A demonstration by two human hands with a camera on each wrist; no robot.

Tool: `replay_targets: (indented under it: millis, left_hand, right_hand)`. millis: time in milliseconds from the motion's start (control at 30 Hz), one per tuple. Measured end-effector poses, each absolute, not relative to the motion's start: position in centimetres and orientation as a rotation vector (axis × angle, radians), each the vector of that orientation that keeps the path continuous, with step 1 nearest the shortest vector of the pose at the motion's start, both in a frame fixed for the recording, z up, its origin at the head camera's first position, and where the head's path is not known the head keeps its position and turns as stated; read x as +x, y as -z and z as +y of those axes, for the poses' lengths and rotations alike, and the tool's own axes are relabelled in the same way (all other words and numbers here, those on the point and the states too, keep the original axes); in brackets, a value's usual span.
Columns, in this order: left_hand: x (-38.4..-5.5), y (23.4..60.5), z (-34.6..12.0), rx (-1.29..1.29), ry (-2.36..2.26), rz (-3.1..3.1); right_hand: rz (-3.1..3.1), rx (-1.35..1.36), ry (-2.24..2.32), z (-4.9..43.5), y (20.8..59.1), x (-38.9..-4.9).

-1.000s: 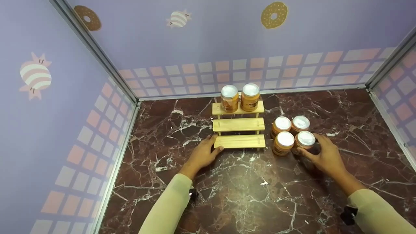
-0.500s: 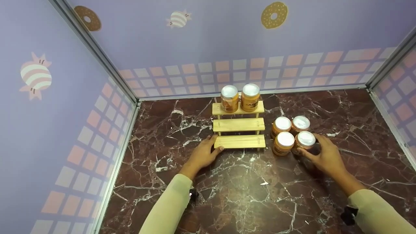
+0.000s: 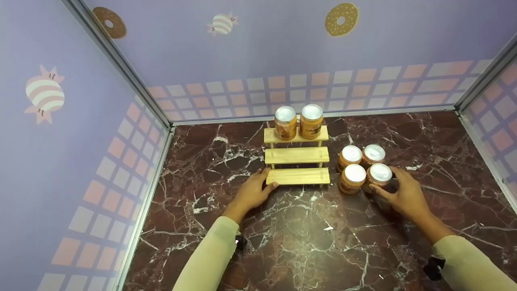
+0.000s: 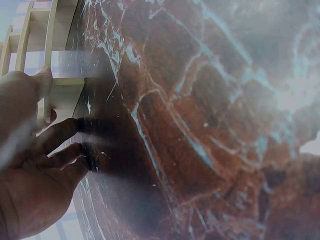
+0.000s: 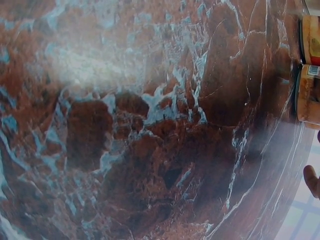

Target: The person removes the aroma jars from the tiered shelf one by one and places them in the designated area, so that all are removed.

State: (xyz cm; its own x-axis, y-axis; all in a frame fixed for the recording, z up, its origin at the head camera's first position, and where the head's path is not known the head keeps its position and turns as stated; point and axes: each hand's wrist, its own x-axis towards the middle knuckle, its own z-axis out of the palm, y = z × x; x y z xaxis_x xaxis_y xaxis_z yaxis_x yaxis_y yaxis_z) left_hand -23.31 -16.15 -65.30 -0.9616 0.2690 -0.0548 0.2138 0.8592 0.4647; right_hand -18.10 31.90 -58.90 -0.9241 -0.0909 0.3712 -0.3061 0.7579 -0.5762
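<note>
Room: A lilac wall [image 3: 258, 48] printed with sweets, doughnuts and pink-and-white squares backs a dark red marble tabletop [image 3: 299, 234].
Wooden rack: The three-step rack [image 3: 297, 155] stands near the back wall, its steps running left to right and descending toward the person.
Top step: Two orange jars, a left one [image 3: 285, 126] and a right one [image 3: 311, 125], stand upright side by side, lids up.
Right of the rack: Four more jars stand upright in a tight two-by-two cluster; the near right jar [image 3: 380, 173] also has its long axis vertical.
Left hand: The left hand [image 3: 251, 190] grips the lowest step's left end.
Right hand: The right hand [image 3: 408, 194] holds the near right jar between thumb and fingers.
Wrist views: The left shows a support [image 4: 69, 90] beneath a step; the right, a barcode [image 5: 314, 70] on a jar.
</note>
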Motion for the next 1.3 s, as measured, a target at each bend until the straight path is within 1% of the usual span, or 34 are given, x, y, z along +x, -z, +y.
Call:
replay_targets:
  millis: [667,1300]
  left_hand:
    - [-23.3,65.2,-16.1,0.383,-0.731,2.913]
    - [-23.2,65.0,-16.1,0.358,-0.732,2.892]
  right_hand:
    - [-2.706,0.256,-0.977,32.1,58.4,-18.0]
    - [-2.576,0.373,-0.991,33.0,56.3,-18.3]
